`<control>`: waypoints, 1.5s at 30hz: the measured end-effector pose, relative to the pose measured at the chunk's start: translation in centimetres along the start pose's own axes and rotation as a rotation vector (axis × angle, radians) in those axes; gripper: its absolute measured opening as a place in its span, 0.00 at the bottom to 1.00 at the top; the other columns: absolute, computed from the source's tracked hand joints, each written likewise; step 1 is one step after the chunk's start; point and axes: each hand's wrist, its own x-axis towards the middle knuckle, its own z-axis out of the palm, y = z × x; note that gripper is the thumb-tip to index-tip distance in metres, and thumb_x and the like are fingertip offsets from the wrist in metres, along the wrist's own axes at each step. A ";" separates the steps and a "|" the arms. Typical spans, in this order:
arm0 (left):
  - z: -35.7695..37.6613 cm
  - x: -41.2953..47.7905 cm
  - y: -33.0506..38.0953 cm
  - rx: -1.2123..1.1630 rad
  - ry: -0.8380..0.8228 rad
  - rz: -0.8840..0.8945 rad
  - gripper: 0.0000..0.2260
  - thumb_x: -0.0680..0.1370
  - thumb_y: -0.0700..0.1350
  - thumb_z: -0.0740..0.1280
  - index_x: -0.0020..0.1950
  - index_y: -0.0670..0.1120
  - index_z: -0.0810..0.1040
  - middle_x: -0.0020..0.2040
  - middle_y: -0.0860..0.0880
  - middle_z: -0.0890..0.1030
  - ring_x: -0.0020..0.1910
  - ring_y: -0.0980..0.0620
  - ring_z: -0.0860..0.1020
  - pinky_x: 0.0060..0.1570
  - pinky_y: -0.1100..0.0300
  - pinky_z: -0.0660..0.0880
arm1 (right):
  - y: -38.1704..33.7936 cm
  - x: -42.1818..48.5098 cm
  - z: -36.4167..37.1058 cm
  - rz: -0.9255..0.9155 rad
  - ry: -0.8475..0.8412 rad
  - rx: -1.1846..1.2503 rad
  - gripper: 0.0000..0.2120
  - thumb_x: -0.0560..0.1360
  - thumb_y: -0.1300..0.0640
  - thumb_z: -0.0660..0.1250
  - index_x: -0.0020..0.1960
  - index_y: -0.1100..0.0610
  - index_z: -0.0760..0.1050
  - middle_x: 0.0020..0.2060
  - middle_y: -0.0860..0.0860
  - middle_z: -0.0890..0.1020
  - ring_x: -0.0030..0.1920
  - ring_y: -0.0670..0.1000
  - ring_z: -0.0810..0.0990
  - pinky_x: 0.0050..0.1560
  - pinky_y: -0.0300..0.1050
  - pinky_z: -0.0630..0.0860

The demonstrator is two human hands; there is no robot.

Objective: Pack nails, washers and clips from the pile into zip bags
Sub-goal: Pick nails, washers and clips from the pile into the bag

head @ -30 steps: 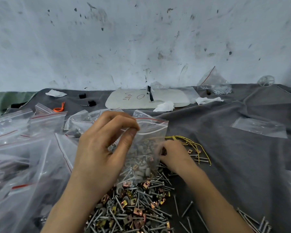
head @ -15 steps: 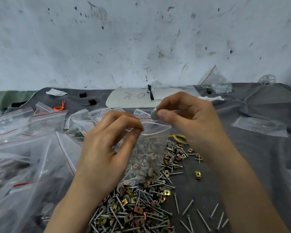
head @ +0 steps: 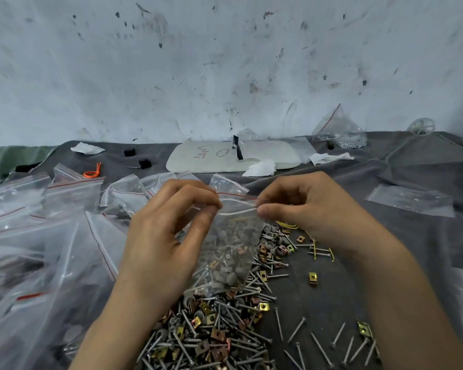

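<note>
We are pinching the zip bag (head: 231,244) between left hand (head: 158,247) and right hand (head: 318,212); its seal is running crosswise above the pile (head: 217,332).

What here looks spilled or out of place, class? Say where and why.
Stray nails and a lone gold clip lie scattered on the grey cloth right of the main pile, apart from it. Crumpled tissues litter the back, unrelated to packing.

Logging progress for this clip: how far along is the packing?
Done: zip bags heaped at left, some apparently filled. In hand: left hand and right hand pinch the zip strip of a partly filled bag. Left: the big pile below it, plus loose nails beside.
</note>
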 end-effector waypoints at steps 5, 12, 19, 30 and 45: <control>0.2 -0.1 -0.1 0.052 0.007 -0.042 0.06 0.76 0.45 0.66 0.45 0.57 0.79 0.50 0.58 0.78 0.53 0.61 0.78 0.46 0.73 0.74 | 0.2 -0.1 -0.5 -0.002 -0.003 -0.036 0.05 0.68 0.61 0.75 0.37 0.52 0.81 0.30 0.44 0.82 0.32 0.38 0.78 0.34 0.27 0.70; -0.1 -0.2 -0.5 0.036 -0.011 -0.156 0.07 0.76 0.50 0.69 0.51 0.63 0.79 0.40 0.62 0.81 0.41 0.59 0.81 0.42 0.67 0.76 | 0.4 0.0 -0.6 0.002 -0.021 -0.058 0.05 0.69 0.60 0.74 0.37 0.52 0.81 0.30 0.45 0.82 0.33 0.39 0.78 0.35 0.28 0.71; -0.3 -0.3 -0.2 -0.097 -0.008 -0.164 0.19 0.73 0.49 0.70 0.60 0.68 0.75 0.36 0.52 0.79 0.39 0.50 0.80 0.43 0.61 0.77 | 0.3 0.0 -0.8 -0.073 -0.036 -0.101 0.06 0.69 0.61 0.74 0.37 0.52 0.81 0.30 0.44 0.81 0.33 0.39 0.77 0.35 0.30 0.71; -0.6 -0.1 -0.5 -0.123 0.000 -0.166 0.19 0.72 0.48 0.69 0.59 0.67 0.76 0.38 0.55 0.80 0.40 0.52 0.82 0.43 0.62 0.78 | 0.0 0.2 0.4 -0.090 -0.046 -0.059 0.08 0.70 0.62 0.74 0.37 0.50 0.80 0.32 0.43 0.82 0.35 0.39 0.78 0.39 0.31 0.73; 0.3 -0.2 -0.1 -0.069 -0.113 -0.120 0.14 0.72 0.47 0.70 0.56 0.60 0.80 0.41 0.60 0.83 0.44 0.60 0.83 0.49 0.69 0.76 | -0.6 0.2 2.0 -0.071 -0.129 0.058 0.07 0.70 0.65 0.73 0.40 0.53 0.81 0.35 0.46 0.84 0.40 0.41 0.82 0.43 0.33 0.76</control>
